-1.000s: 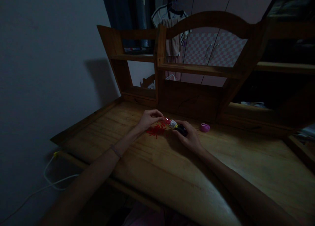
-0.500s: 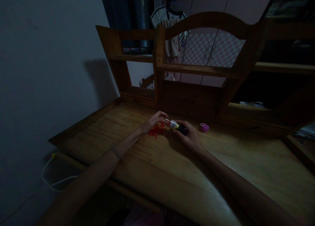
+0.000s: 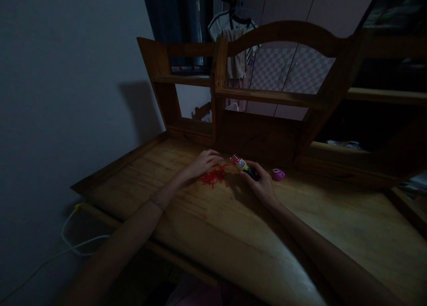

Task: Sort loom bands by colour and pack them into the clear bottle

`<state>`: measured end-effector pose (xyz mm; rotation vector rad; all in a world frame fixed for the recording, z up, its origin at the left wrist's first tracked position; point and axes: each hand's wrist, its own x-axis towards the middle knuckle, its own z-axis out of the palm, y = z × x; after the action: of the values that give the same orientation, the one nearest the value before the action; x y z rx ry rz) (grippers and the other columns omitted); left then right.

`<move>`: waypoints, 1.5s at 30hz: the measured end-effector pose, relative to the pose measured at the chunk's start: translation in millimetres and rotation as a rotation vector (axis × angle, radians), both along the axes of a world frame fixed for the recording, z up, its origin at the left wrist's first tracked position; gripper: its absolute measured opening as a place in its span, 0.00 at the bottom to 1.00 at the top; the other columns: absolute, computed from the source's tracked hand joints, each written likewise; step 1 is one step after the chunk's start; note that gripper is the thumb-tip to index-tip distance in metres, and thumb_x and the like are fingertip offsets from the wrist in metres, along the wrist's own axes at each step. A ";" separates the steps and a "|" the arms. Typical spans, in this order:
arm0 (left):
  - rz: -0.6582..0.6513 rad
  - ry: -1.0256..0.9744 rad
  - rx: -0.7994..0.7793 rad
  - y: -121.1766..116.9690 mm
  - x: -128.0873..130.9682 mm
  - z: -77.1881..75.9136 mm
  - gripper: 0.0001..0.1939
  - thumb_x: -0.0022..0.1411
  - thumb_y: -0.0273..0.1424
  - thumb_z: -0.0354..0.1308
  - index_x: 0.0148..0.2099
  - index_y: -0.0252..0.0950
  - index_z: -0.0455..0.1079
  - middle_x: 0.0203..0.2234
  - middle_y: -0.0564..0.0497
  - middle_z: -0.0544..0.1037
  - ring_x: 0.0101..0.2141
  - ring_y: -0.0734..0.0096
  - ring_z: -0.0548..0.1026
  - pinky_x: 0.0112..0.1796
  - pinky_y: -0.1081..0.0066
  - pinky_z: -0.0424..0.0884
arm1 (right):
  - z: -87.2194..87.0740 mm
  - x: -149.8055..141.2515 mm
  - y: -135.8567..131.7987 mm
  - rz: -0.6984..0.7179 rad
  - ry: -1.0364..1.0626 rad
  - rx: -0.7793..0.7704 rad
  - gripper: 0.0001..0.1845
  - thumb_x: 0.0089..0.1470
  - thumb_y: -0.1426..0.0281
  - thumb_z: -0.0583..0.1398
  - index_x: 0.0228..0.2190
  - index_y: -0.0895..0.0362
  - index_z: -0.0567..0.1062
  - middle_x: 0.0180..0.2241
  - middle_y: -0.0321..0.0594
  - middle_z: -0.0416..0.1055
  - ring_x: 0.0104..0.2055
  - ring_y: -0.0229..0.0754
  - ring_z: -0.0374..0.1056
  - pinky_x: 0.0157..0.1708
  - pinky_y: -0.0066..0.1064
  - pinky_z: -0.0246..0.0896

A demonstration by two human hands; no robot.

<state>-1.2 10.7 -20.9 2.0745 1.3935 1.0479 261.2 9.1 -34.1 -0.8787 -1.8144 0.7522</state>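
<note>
My right hand (image 3: 262, 185) is wrapped round a small bottle (image 3: 242, 165) with a clear end, red inside it, a white label and a yellow and dark lower part. The bottle is tilted, its clear end up and to the left. My left hand (image 3: 204, 163) is apart from the bottle, fingers stretched to the right over the edge of a loose pile of thin red pieces (image 3: 213, 177) on the wooden desk (image 3: 200, 221). No thing shows plainly between its fingers, though the light is dim.
A small purple item with a loop (image 3: 278, 175) lies right of my right hand. Behind the desk top rises a wooden shelf unit (image 3: 267, 99). A white wall (image 3: 83, 97) stands at the left, with a white cable (image 3: 66, 239) hanging by the desk's edge.
My left hand has drawn away from the bottle's clear end, back to the left over the red pieces. The bottle in my right hand has shifted slightly right and tipped more upward.
</note>
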 end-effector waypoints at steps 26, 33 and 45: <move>-0.326 0.262 -0.310 -10.1 -39.1 9.2 0.25 0.48 0.38 0.70 0.50 0.41 0.73 0.44 0.47 0.72 0.41 0.65 0.73 0.41 0.71 0.69 | -4.5 1.1 1.9 0.002 -0.005 0.027 0.20 0.55 0.61 0.60 0.49 0.52 0.74 0.47 0.40 0.75 0.47 0.49 0.71 0.47 0.41 0.64; -0.364 0.152 -0.379 -10.2 -25.1 5.5 0.12 0.53 0.32 0.64 0.42 0.36 0.75 0.33 0.50 0.78 0.32 0.69 0.75 0.32 0.74 0.68 | -3.7 1.8 1.8 -0.004 -0.030 0.039 0.19 0.55 0.61 0.61 0.49 0.52 0.74 0.46 0.40 0.75 0.46 0.48 0.71 0.47 0.40 0.64; -0.187 -0.065 -0.434 -15.2 -24.6 22.0 0.13 0.51 0.36 0.65 0.39 0.35 0.78 0.29 0.48 0.80 0.27 0.70 0.75 0.27 0.75 0.67 | -5.4 -0.3 -1.1 0.102 -0.132 0.098 0.20 0.56 0.62 0.60 0.50 0.50 0.72 0.48 0.41 0.73 0.49 0.49 0.69 0.50 0.43 0.63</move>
<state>-25.9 -4.5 1.1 1.7918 1.2356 0.6606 260.9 8.0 -39.5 -0.7926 -2.0075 0.6759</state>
